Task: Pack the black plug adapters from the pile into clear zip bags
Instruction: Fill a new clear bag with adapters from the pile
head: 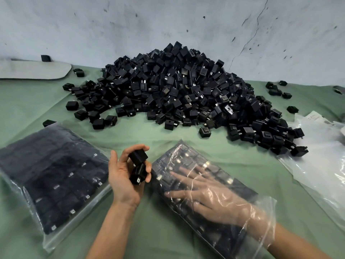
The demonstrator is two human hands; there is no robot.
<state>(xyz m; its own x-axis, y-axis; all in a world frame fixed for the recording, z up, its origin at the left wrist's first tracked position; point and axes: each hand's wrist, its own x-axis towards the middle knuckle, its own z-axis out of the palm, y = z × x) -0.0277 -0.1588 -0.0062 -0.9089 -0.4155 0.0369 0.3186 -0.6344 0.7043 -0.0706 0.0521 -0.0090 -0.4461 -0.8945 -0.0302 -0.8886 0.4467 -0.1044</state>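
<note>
"Holding black adapters [138,166] in the left hand [122,177] like that, right next to the bag, why not just drop them in?"

"My guess is that hand works as a feeder. Its fingers and thumb curl round what look like two adapters, one stacked above the other, close beside the bag's edge so the transfer is short."

"And the right hand [204,196]?"

"It lies inside the open zip bag [183,153], visible through the plastic, with its fingers straight and spread apart, flat on the packed rows. It grips nothing. I think it presses the rows level so they don't tumble, and keeps the mouth open for the next pieces."

"Where does the stock come from?"

"The pile [186,90] sits beyond both hands on the green cloth [149,133], against the wall [168,21], with strays scattered round its foot."

"What about the bag on the left?"

"That filled bag [56,174] lies flat with its adapters in neat rows, probably set aside out of the way. Whether its zip is closed, I cannot tell. Empty bags [321,161] lie to the right, near the pile's edge, handy for the right hand."
</note>
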